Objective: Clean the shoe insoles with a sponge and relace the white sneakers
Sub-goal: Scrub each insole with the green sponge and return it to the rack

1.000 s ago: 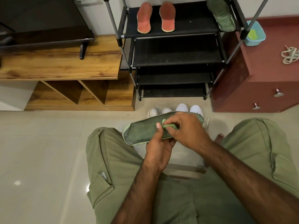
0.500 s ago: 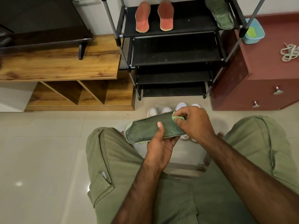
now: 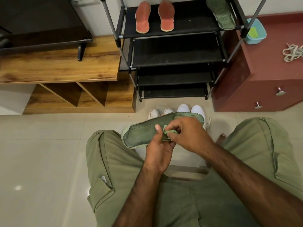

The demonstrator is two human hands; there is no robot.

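A seated person holds a green insole low in front of them. The left hand has its grip closed round the insole from below, with the thumb lying on top. The right hand pinches a small green sponge against the insole's upper face, near its middle. White sneakers stand on the floor just beyond, before the shoe rack. White laces lie on the red cabinet.

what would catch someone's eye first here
The dark green fabric insole in the middle, gripped by the left hand while the right hand pinches a small light green sponge against it. Behind, two orange insoles lie on the black rack's top shelf; white sneakers stand on the floor.
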